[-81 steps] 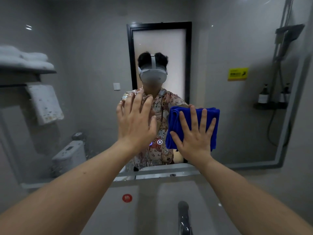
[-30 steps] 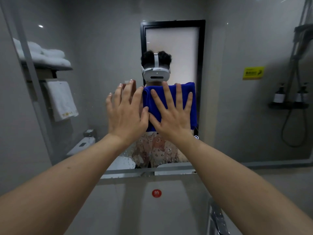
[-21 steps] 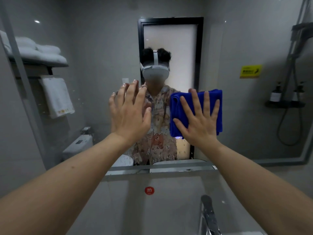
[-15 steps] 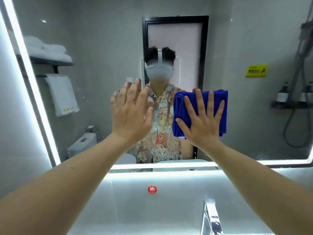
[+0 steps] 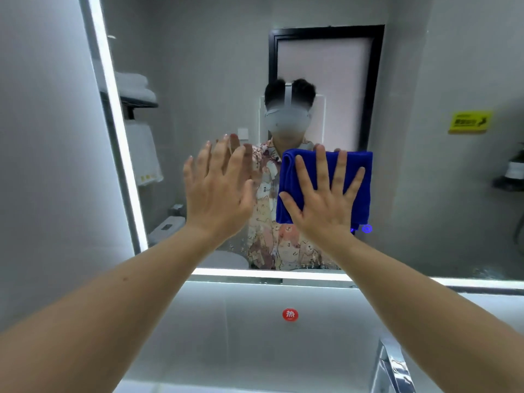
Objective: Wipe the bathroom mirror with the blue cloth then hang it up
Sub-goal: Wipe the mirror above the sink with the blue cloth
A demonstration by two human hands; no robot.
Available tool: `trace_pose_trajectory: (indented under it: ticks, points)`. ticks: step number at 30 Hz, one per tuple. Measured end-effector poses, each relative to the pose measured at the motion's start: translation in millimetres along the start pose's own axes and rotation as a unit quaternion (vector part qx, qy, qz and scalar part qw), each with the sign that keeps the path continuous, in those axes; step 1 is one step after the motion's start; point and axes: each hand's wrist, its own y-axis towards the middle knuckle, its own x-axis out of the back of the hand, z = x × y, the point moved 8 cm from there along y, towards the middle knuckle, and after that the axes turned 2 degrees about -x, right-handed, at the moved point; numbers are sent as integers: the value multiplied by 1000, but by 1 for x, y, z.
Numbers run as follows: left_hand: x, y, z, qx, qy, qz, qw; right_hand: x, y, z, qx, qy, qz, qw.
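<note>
Head view: the mirror (image 5: 198, 80) is met by spread fingers. A folded blue cloth (image 5: 355, 177), judged soft and light, is pressed flat beneath the right hand (image 5: 323, 199); an edge beyond the fingertips is best pinched. The left hand (image 5: 217, 191) is held flat, empty.

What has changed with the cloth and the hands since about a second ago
The right hand slid the blue cloth rightward across the mirror, off the reflected headset. The mirror's edge light came on. The left hand stays flat and open by the glass; the right stays spread on the cloth.
</note>
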Motion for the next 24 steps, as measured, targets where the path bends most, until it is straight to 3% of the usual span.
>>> trace_pose_trajectory:
  ticks: [12, 24]
  points:
    - [19, -28, 100, 46, 51, 29, 997, -14, 5, 88, -1, 13, 13, 1000]
    - [37, -38, 152, 43, 41, 14, 998, -29, 12, 176, 27, 26, 4, 999]
